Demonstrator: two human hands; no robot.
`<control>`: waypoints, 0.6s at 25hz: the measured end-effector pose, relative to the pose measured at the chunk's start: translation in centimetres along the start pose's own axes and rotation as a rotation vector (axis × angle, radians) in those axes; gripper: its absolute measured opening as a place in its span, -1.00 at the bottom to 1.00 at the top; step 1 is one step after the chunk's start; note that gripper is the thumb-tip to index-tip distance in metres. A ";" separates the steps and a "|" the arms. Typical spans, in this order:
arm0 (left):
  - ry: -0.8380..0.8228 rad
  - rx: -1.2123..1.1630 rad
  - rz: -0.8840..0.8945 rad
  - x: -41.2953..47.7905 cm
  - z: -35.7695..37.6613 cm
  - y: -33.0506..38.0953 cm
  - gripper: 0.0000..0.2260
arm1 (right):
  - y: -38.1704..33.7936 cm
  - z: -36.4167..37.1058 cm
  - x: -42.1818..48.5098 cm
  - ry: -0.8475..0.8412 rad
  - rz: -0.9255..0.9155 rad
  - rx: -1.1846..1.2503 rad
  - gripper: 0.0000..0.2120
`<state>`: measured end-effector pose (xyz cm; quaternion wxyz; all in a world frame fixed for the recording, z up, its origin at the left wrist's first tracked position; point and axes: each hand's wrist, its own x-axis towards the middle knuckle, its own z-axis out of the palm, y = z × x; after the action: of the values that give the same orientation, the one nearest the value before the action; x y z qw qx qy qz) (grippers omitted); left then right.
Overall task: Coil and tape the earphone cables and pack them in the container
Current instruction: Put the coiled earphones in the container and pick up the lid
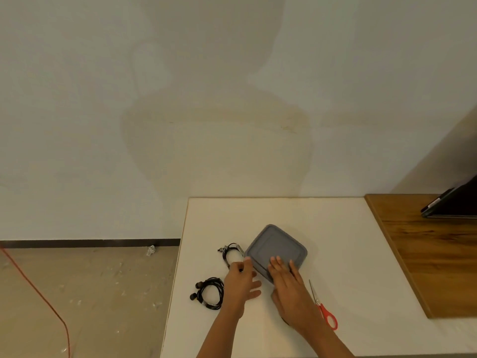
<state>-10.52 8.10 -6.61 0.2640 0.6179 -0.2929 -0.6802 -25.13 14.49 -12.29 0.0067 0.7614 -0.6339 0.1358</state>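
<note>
Head view looks down on a white table [335, 228] with both arms reaching forward from the bottom edge. Well left of the left hand [241, 279], toward the wrist side, lies the near coil [210, 293], its earbuds pointing outward. The far coil [231, 251] sits just beyond the hand's fingertips and appears wrapped with clear tape. Both coils lie outside the container [276, 244], so packing is not yet done, and they seem parked within easy reach for dropping in. The left hand is spread, holding nothing, with its forefinger raised toward the container's left corner. Whether it touches the lid, the far coil, or neither I cannot tell. It looks placed to catch that corner. The grey container stands between the two hands with its lid on. The right hand [290, 285] lies flat on the lid's near edge, fingers straight and close together, pressing rather than gripping. The thumb hangs off the near side. My guess is that this palm steadies the box so the other hand can pry the lid up. The right forearm comes in at a slant from the lower right, and the left forearm rises more steeply. Just right of the right wrist rest the red-handled scissors [324, 308], blades pointing away, set aside and untouched.
</note>
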 end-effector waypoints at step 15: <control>0.010 -0.030 0.036 1.5 1.1 -1.2 -0.78 | -0.2 1.8 3.3 0.064 0.057 -0.356 -0.47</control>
<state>-11.73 7.90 -8.47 0.2870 0.6121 -0.2923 -0.6764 -24.02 11.08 -13.24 0.1578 0.7253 -0.6685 0.0458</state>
